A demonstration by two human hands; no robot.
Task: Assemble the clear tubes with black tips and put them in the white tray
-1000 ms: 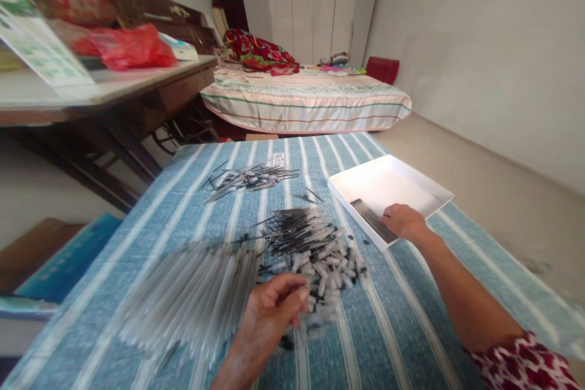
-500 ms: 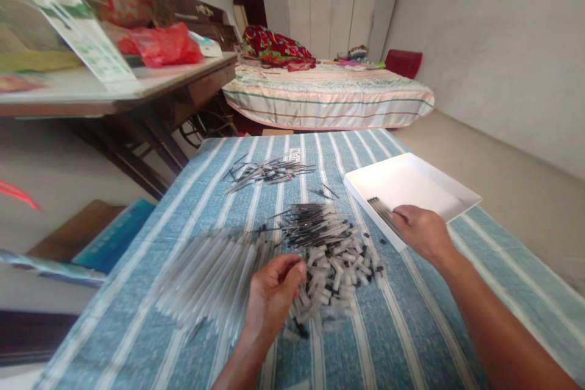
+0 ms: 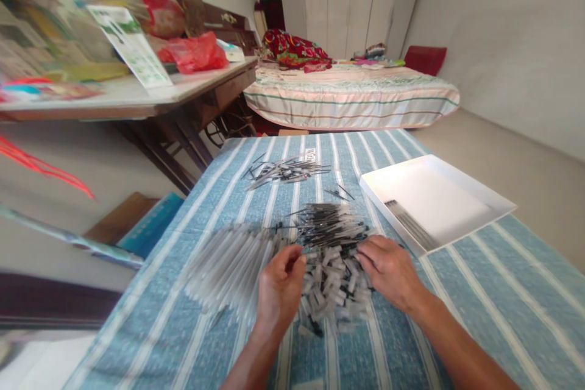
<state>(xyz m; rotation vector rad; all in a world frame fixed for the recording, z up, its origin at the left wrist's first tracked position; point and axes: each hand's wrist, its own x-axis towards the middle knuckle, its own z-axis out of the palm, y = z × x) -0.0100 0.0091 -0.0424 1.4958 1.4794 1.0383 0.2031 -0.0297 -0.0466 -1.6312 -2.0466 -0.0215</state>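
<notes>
Hands are digging into the cap pile [image 3: 336,283] — left hand [image 3: 280,283] pinching narrow, right hand [image 3: 388,268] spread flat; few finished pens [image 3: 409,224] lying in the tray [image 3: 457,186] at two o'clock, heaps remaining.

Home bedrm: bed [image 3: 351,94], wardrobe [image 3: 347,3]

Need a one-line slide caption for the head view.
Both hands, left hand and right hand, rest on a pile of pen caps beside a white tray.
</notes>
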